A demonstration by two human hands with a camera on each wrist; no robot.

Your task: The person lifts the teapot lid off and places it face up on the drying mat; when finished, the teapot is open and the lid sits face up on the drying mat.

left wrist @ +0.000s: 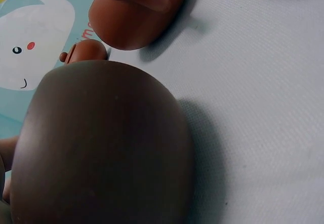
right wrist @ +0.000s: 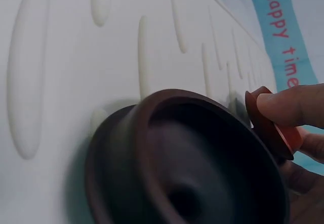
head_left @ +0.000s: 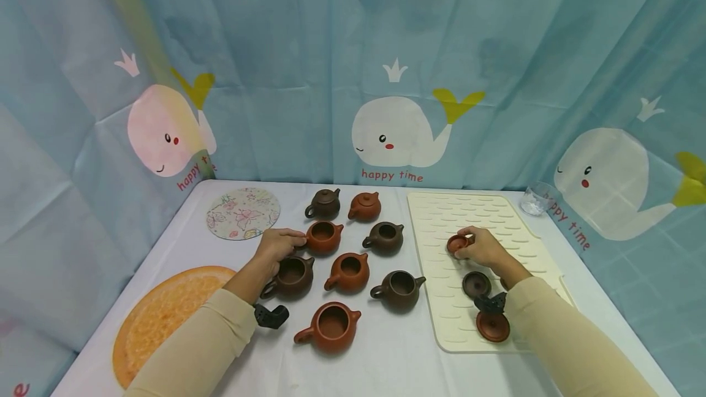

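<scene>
My left hand (head_left: 277, 249) is at the handle side of a small red clay teapot (head_left: 331, 241), fingertips on its handle, which they hide. That teapot has no lid on. Just below the hand is a dark brown teapot (head_left: 294, 276), whose rounded body (left wrist: 106, 148) fills much of the left wrist view. Over the cream mat, my right hand (head_left: 481, 249) pinches a small red teapot lid (head_left: 455, 244) between thumb and fingers; the lid (right wrist: 266, 125) is tilted in the right wrist view. A dark lid (head_left: 477, 285) lies nearer on the mat.
Several other teapots, such as a lidded red one (head_left: 365, 207) and an uncovered red one (head_left: 333, 327), stand mid-table. A red lid (head_left: 493, 328) lies on the cream mat (head_left: 449, 329). A glass (head_left: 535, 200), floral round mat (head_left: 242, 213) and orange round mat (head_left: 165, 299) sit around.
</scene>
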